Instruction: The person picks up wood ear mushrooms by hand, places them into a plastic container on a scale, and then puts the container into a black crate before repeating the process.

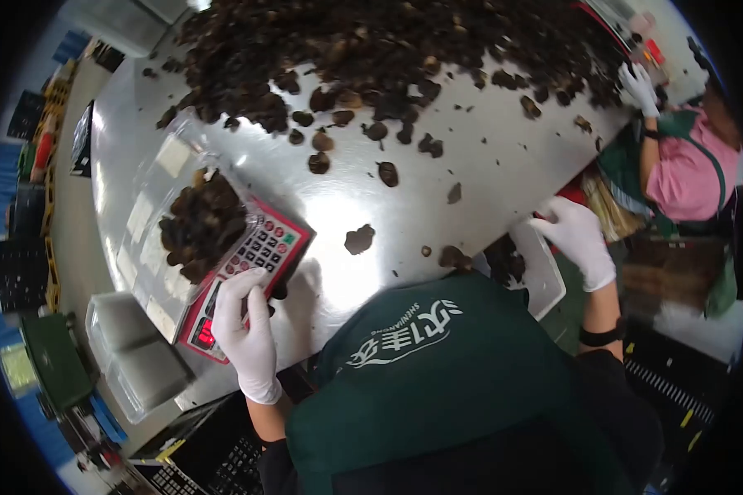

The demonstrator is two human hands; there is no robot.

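My left hand [248, 334], in a white glove, rests at the keypad and display of a red-edged digital scale [276, 247]. Its fingers are stretched out and slightly apart, with nothing visible in them. On the scale sits a clear plastic container [153, 247] with a heap of dark brown mushroom-like pieces [202, 227] in it. My right hand [580, 239], also gloved, hovers beside a white bin [545, 276] at the table's near edge. The thumb and fingers are apart and appear to hold nothing. More dark pieces [504, 260] lie in that bin.
A large pile of dark pieces [371, 49] covers the far side of the metal table [437, 223], with single pieces scattered nearer. Stacked clear containers [132, 355] stand at the left edge. A co-worker in pink [693, 173] reaches a gloved hand [638, 87] toward the pile's right end.
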